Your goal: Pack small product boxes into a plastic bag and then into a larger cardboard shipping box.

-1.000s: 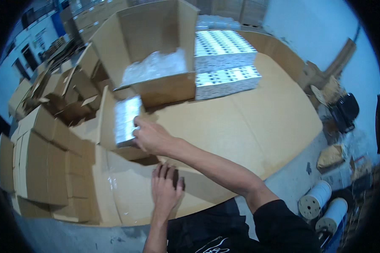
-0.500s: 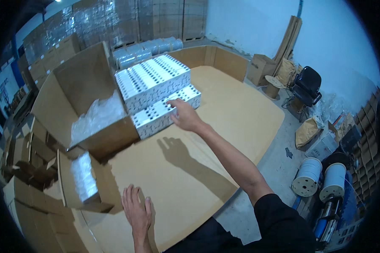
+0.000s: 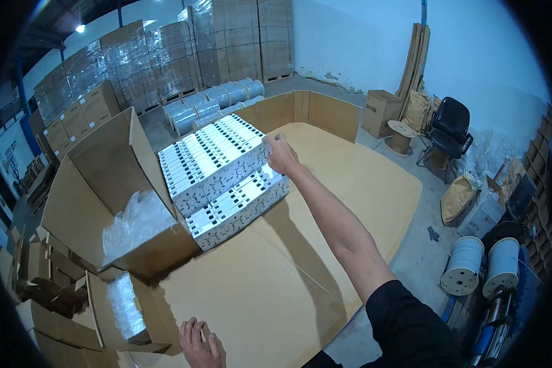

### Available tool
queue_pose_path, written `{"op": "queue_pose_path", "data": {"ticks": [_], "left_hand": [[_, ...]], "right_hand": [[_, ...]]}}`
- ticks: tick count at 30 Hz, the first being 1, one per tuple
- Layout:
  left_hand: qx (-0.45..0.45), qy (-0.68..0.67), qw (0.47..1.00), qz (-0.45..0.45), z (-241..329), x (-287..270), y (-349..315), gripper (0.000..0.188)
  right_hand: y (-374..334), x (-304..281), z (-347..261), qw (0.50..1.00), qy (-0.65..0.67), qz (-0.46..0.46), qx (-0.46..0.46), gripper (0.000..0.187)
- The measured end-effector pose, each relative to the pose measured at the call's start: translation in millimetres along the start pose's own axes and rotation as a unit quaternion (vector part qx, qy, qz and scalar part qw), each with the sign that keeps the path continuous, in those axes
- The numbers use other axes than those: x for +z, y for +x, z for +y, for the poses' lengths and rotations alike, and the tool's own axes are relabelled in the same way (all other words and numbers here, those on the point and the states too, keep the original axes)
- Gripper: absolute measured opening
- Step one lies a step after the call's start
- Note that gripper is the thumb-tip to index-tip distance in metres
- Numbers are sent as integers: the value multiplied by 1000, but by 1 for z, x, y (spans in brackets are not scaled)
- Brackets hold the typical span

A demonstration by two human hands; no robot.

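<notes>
Small white boxes with black marks [image 3: 218, 150] stand packed in two stepped rows on the cardboard-covered table [image 3: 264, 270]. The back row is higher than the lower front row [image 3: 239, 205]. At the right end of the higher row is my right hand [image 3: 282, 154], its fingers curled in against the corner; whether they pinch a box is hidden. My left hand [image 3: 199, 346] lies on the cardboard near the lower edge, fingers apart and holding nothing.
Left of the rows stands an open carton [image 3: 147, 248] with clear plastic bags [image 3: 138, 224] inside. Nearer is a smaller open carton [image 3: 156, 306] holding a plastic-wrapped bundle [image 3: 127, 306]. A cardboard wall [image 3: 331, 116] edges the far side. Cable reels [image 3: 462, 264] and a black chair [image 3: 451, 126] stand on the right.
My right hand has moved from above the lower front row to the right end of the higher row, and its fingers have curled. The view has tilted up; my left hand stays on the cardboard.
</notes>
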State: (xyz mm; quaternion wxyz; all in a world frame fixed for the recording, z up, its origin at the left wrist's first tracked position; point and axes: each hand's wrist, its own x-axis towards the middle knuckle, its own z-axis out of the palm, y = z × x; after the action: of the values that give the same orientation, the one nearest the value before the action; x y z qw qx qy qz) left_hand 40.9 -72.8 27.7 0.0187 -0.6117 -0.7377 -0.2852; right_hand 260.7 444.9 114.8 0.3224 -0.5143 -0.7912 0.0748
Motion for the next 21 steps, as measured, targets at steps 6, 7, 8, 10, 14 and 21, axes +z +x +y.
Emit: {"op": "queue_pose_path", "data": {"ticks": [6,7,8,10,14,21], "left_hand": [[-3,1,1000,16,2,4,3,32],[-6,-9,1000,20,2,3,3,31],[-9,-18,1000,23,2,3,2,29],[-11,-15,1000,25,3,2,3,28],[-3,-7,1000,22,7,0,5,27],[-80,-112,990,16,-19,26,17,32]], "right_hand": [[7,4,13,998,61,24,-23,51],[7,6,12,996,72,33,-36,49],[6,7,12,996,73,32,-35,49],[3,8,16,993,90,54,-60,46],[-3,8,33,991,65,44,-109,35],[-66,-12,5,971,146,132,-132,28]]}}
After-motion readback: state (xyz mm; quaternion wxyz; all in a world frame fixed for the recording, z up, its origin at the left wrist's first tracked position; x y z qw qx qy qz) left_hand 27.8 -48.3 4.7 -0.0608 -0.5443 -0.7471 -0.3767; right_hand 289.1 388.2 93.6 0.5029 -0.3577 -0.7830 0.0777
